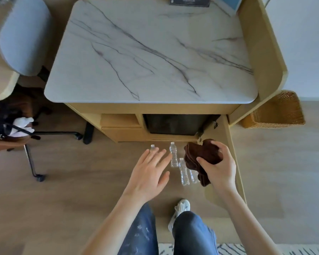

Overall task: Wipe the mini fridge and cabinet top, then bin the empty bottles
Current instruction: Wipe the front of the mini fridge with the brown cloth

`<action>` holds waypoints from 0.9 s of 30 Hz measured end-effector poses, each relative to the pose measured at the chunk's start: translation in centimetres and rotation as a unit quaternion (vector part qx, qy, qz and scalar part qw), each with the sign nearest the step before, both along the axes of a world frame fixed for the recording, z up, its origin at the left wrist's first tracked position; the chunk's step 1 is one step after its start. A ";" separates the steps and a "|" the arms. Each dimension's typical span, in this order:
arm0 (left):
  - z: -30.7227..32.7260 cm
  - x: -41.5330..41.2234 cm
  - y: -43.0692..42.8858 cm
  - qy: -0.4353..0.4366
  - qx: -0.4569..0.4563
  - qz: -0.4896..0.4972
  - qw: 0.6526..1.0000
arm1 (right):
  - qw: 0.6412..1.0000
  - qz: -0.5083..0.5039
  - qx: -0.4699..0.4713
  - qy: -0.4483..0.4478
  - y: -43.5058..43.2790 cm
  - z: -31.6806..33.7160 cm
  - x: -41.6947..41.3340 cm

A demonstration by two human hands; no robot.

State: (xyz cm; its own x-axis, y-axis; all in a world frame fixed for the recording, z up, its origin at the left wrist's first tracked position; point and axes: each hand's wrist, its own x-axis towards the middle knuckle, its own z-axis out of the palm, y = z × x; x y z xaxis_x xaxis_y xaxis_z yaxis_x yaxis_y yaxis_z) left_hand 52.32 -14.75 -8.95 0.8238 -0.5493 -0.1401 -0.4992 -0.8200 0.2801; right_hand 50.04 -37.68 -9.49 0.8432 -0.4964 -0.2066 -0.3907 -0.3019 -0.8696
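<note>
Left hand (151, 173): reaching out from 7 o'clock toward 12, palm facing down, fingers (159, 155) spreading flat and loose, thumb angling out toward 3 o'clock; holding nothing. Left forearm: bare, running diagonally up from the lower edge.

Right hand (217, 166): entering from 5 o'clock, wrist bending inward, fingers and thumb curling around a bunched brown cloth (201, 155), gripping it from above. Right forearm: bare, extending straight.

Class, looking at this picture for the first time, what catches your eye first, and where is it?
The white marble cabinet top fills the upper middle. Below it, the right hand grips a brown cloth, while the open left hand reaches over clear bottles standing on the floor.
</note>
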 end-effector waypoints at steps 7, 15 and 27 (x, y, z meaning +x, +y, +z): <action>-11.1 5.8 0.1 -0.016 -0.013 -0.010 1.000 | 1.000 -0.012 0.000 0.000 0.2 -11.4 4.5; -36.9 12.2 0.5 -0.098 -0.005 -0.040 0.994 | 0.998 0.019 0.013 -0.054 0.3 -37.6 11.1; -58.1 19.0 1.6 -0.253 0.028 -0.115 0.960 | 0.979 0.093 -0.046 -0.178 -1.0 -58.9 18.8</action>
